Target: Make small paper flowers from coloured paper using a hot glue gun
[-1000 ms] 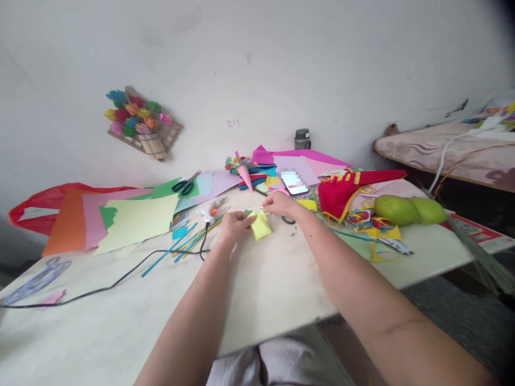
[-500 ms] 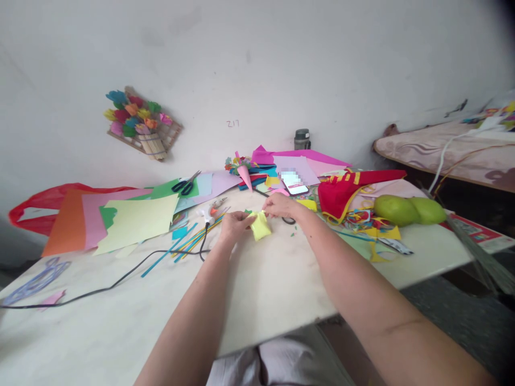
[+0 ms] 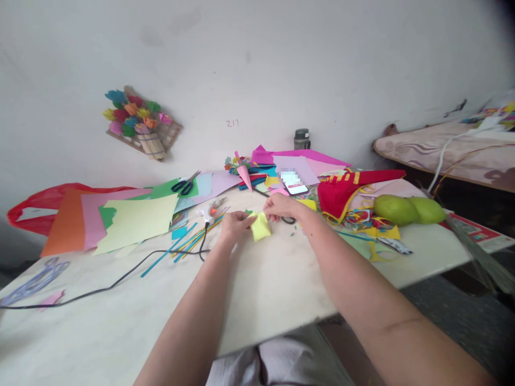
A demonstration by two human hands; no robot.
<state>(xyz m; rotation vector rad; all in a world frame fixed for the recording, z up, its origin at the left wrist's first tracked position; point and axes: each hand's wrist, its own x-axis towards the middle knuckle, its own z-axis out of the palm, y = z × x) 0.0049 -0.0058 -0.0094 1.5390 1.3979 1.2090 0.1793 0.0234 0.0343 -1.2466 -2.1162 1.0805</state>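
Observation:
A small puffy bright-yellow paper piece [image 3: 261, 229], like a little pouch, is held just above or on the table's middle. My left hand [image 3: 236, 225] is closed on its upper left edge, thumb and fingers pinched together. At its upper right corner my right hand [image 3: 277, 207] is closed in a pinch, with the fingertips touching the yellow edge. Whether the right fingers also hold a tiny bit of something is too small to tell. A bit of green paper [image 3: 248, 212] shows beside the left fingertips.
A white glue gun [image 3: 208, 212] with a black cord [image 3: 140, 262] and thin coloured strips [image 3: 197, 238] lie left. Scissors [image 3: 185, 185] rest on coloured sheets [image 3: 140, 217]. Behind are a pink paper cone [image 3: 244, 177] and a phone [image 3: 294, 182]. Green fruits [image 3: 396, 209] and a red cloth [image 3: 338, 195] lie right.
My right fingertips have shifted slightly right and down along the top of the yellow piece. My left hand keeps its hold in the same place.

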